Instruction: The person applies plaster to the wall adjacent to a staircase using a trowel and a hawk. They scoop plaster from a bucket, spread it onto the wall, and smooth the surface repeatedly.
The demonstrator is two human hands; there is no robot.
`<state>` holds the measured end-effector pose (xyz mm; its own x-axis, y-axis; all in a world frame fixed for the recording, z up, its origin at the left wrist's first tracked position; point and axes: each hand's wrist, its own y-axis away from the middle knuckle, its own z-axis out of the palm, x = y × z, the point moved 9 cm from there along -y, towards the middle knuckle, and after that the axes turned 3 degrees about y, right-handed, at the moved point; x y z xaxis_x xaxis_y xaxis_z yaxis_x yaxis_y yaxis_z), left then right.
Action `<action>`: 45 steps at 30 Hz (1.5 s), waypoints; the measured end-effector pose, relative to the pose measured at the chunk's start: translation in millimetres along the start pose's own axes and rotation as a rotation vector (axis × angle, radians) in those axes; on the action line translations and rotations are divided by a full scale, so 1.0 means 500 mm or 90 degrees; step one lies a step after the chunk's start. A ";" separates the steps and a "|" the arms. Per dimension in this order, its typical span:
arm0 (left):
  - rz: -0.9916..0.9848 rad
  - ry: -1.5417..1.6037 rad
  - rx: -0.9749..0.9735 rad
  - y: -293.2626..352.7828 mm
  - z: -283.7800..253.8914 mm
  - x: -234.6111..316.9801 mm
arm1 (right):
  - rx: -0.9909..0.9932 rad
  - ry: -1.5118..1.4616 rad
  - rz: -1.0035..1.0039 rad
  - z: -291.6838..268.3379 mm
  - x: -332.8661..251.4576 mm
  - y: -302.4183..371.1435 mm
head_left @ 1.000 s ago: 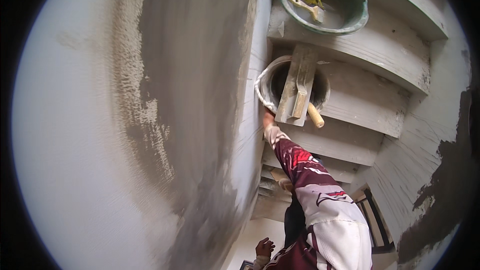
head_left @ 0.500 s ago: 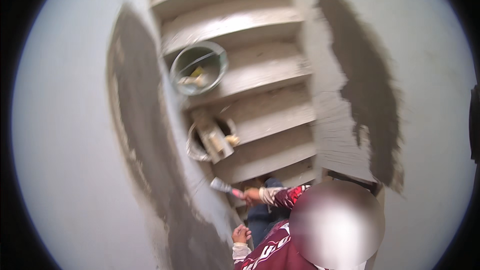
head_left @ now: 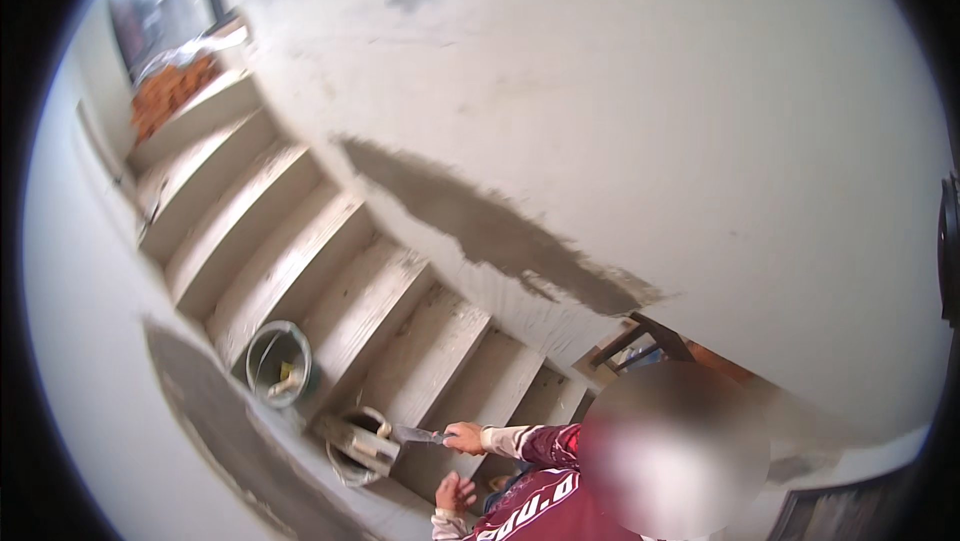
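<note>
In the head view, the right hand (head_left: 463, 438) was wrapped firmly round the handle of a scraper (head_left: 418, 435), its long axis nearly level across the picture, blade pointing left. The trowel (head_left: 372, 449) lay left of both hands, slanting across the lower bucket (head_left: 350, 471); the blade tip was just beside it, contact unclear. The left hand (head_left: 455, 492), fingers loosely parted, seemed to hold nothing, below the right.

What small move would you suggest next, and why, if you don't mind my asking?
Probably bring the left hand to the trowel: that hand looks empty, the trowel lies across the lower bucket, and the right hand holds the scraper pointing that way.
</note>
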<state>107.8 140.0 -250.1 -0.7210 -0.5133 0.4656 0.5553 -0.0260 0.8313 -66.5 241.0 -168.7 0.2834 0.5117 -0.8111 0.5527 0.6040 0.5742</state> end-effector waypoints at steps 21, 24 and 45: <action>0.274 -0.542 -0.231 -0.258 0.568 0.430 | 1.287 -0.073 -0.183 -0.549 0.008 0.938; 0.345 -0.559 -0.322 -0.239 0.683 0.502 | 1.429 -0.048 -0.200 -0.540 0.000 1.041; 1.612 -0.517 -0.643 0.731 1.302 0.924 | 1.780 -0.267 0.035 -0.578 -0.198 1.194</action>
<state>-292.2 451.8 466.2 0.9881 -0.1061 -0.1116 -0.1484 -0.4633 -0.8737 9.0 727.6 286.5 0.1813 0.2692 -0.9459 -0.3499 -0.8812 -0.3179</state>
